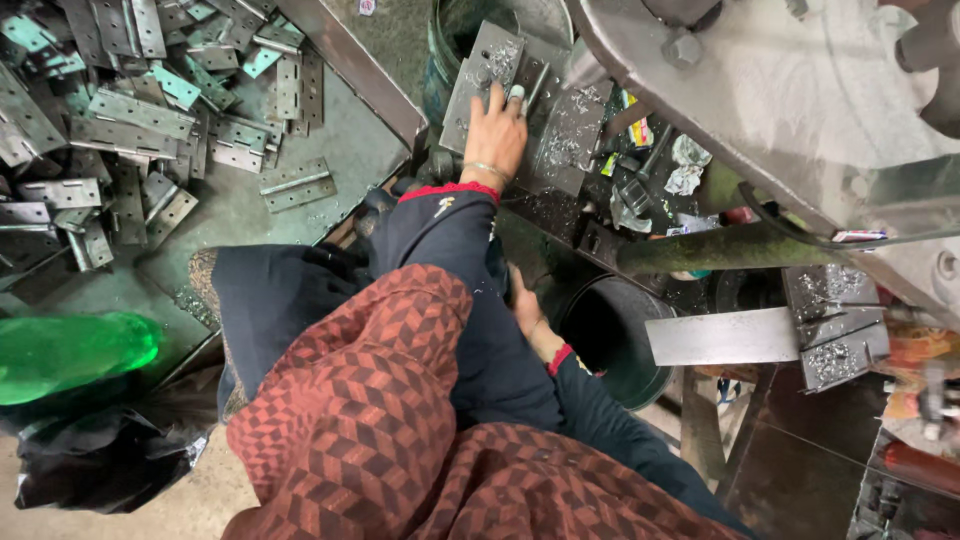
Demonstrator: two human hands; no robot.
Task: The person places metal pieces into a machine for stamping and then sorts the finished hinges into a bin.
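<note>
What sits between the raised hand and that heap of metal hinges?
In the head view, between the left hand and the hinge pile lie a bare stretch of tray and its raised metal edge.

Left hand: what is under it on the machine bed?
The left hand lies flat on a grey metal plate strewn with shiny metal shavings. Whatever sits directly beneath the palm is covered, so I cannot tell whether it presses a hinge there.

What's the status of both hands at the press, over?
Left hand flat on metal plate at the press, fingers spread. Right hand low beside dark bucket, grip hidden. Metal shavings litter the bed.
</note>
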